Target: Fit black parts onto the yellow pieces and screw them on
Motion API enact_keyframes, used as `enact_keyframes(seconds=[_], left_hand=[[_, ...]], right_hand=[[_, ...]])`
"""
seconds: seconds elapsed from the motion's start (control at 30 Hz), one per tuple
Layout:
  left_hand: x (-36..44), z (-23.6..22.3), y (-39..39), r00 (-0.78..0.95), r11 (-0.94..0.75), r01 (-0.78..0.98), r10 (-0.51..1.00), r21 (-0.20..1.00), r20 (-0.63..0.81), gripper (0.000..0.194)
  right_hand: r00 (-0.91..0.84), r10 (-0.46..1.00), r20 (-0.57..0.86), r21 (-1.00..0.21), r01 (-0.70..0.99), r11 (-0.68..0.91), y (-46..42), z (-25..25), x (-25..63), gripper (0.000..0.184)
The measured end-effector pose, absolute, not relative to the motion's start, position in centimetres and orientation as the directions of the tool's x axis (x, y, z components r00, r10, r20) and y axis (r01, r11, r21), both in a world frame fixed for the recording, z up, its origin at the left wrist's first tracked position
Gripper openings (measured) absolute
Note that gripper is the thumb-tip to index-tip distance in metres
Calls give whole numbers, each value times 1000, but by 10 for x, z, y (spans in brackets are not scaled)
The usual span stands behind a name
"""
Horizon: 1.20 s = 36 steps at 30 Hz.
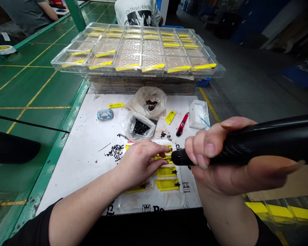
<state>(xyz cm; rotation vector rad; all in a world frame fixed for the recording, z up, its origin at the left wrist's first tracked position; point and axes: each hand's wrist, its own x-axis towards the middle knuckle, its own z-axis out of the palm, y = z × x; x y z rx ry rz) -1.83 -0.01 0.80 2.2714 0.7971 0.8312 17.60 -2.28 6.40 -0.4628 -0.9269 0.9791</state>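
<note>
Right hand (pixel 226 179) wrapped around a long black cylindrical tool (pixel 261 140), tip beside a flat yellow plastic piece (pixel 167 157) between left hand's (pixel 137 159) parted thumb and forefinger; pinch undeterminable.

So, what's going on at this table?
A person's right hand grips a black handheld tool, its tip near some yellow pieces on a printed white sheet. The left hand is over those pieces, close to the tip; whether it holds one is hard to tell. Loose black bits lie nearby, and a clear divided tray behind holds more yellow pieces.
</note>
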Motion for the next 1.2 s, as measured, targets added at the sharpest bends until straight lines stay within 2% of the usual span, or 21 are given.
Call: enact_keyframes(seconds=[0.13,0.3,0.43,0.6,0.7,0.87,0.97,1.07,1.13,1.2], left_hand=[[-18,9,1,632,-678,353,681,644,371,20],[-25,10,5,521,-652,498,752,572,403,18],[-31,15,12,352,-490,618,872,616,341,16],[-33,22,19,266,-410,618,912,670,313,11],[-40,26,23,310,-439,627,899,644,310,12],[-75,35,39,625,-660,665,748,350,224,15],[-92,40,45,657,-665,652,735,364,165,14],[-90,40,44,622,-616,657,769,436,148,15],[-80,36,39,622,-607,617,766,501,161,14],[-69,31,35,674,-637,571,724,518,149,15]], right_hand=[[250,851,463,-739,-421,526,-21,61,178,41],[436,773,461,-808,-153,569,-14,53,177,41],[338,833,438,-828,-208,520,-7,44,171,37],[186,899,397,-859,-269,435,-3,31,160,39],[152,913,378,-868,-285,407,-3,25,155,40],[128,910,395,-850,-324,414,-1,17,151,38],[106,909,402,-857,-306,414,1,13,152,40],[105,910,401,-869,-270,414,3,13,153,43],[145,898,414,-860,-260,439,3,17,154,41],[195,881,432,-836,-280,472,3,24,155,41]])
